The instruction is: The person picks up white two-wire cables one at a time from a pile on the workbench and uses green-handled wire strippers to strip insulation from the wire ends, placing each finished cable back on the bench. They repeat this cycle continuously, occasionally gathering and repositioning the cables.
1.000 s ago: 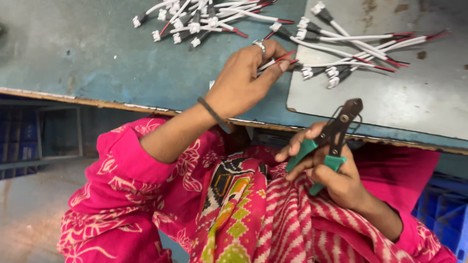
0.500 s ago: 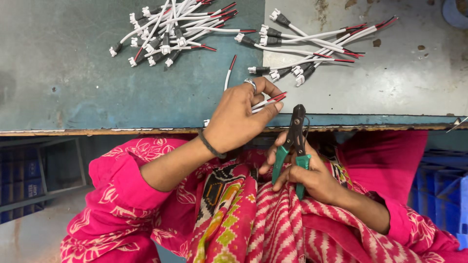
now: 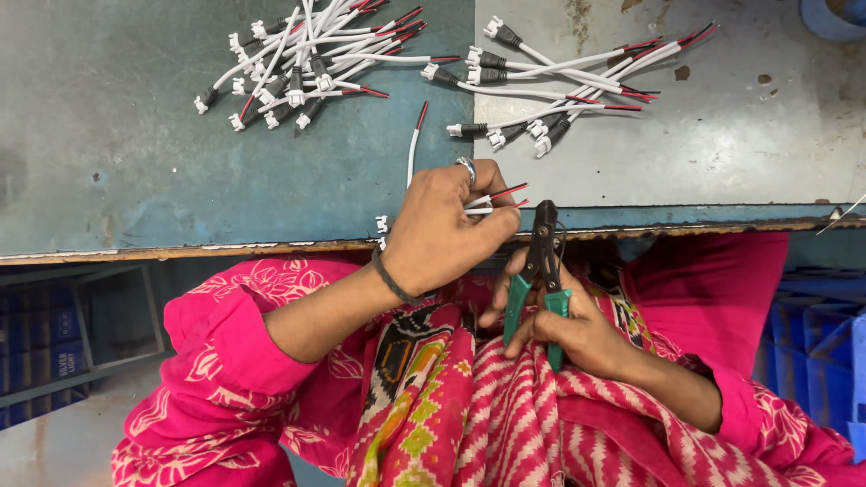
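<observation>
At the counter (image 3: pixel 135 180) edge, the left hand (image 3: pixel 451 230) pinches a thin white lead (image 3: pixel 492 198) with red tips, its grip pressed together on it. The right hand (image 3: pixel 577 329) grips green-handled pliers (image 3: pixel 539 271), nose shut, just beside those tips. This looks like wire trimming; next the jaws must open around the bare ends. Two piles of leads (image 3: pixel 307 63) lie on the worn metal top.

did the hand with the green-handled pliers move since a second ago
Yes. The right hand brought the green-handled pliers leftward along the table edge, closer to the left hand holding white wires.
</observation>
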`<control>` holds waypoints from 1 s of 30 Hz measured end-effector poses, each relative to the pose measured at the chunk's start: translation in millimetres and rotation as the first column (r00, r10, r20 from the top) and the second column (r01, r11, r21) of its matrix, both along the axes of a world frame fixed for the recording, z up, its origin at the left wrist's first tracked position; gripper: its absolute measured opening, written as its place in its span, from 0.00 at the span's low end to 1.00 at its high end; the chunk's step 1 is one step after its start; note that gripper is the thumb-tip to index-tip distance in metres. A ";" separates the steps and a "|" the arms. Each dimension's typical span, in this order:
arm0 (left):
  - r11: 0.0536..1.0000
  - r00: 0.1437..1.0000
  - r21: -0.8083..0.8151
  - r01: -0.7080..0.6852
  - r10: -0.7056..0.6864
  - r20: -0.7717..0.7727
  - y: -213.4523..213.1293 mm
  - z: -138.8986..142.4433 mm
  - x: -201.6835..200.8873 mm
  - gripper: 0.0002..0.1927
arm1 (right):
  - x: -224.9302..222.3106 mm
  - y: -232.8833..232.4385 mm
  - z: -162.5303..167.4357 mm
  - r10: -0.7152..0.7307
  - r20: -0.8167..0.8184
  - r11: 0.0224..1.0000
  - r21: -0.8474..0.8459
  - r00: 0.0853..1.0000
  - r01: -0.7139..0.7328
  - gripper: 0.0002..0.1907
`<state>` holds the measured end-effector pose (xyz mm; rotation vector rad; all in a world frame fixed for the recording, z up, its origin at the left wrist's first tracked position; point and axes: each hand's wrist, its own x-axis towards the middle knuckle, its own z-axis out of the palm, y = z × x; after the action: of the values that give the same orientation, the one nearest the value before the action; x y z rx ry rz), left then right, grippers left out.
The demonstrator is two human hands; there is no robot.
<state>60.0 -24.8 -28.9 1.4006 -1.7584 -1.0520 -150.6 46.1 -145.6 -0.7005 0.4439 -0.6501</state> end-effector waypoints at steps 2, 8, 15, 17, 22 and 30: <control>1.000 1.000 0.001 -0.005 0.005 -0.007 1.7 0.3 0.0 0.13 | 0.0 0.8 -0.4 0.003 0.005 1.000 -0.008 1.000 -0.003 0.33; 0.999 0.998 0.028 0.027 -0.026 -0.049 6.1 4.1 -3.1 0.11 | 1.4 2.7 -0.3 0.019 0.007 1.000 0.004 1.000 -0.019 0.35; 0.962 0.986 0.255 0.098 -0.060 -0.154 7.9 16.6 -8.1 0.10 | 3.0 3.5 -1.3 0.017 -0.086 0.998 -0.055 0.996 -0.021 0.34; 0.958 0.994 0.272 0.086 -0.064 -0.091 6.4 18.9 -7.8 0.11 | 3.1 3.4 -2.5 0.018 -0.095 0.998 -0.064 0.995 -0.024 0.35; 0.985 0.995 0.142 0.097 -0.098 -0.001 3.7 19.1 -8.0 0.11 | 1.6 4.4 -4.5 0.022 -0.077 0.997 -0.072 0.997 -0.028 0.33; 0.981 0.995 0.167 0.102 -0.101 -0.015 2.7 19.0 -6.7 0.12 | 2.7 4.4 -2.9 0.015 -0.092 0.993 -0.116 0.996 -0.025 0.32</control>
<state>53.3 -22.1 -9.9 1.4173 -1.7876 -1.2830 -148.0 50.5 -148.5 -0.8475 0.4847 -0.6306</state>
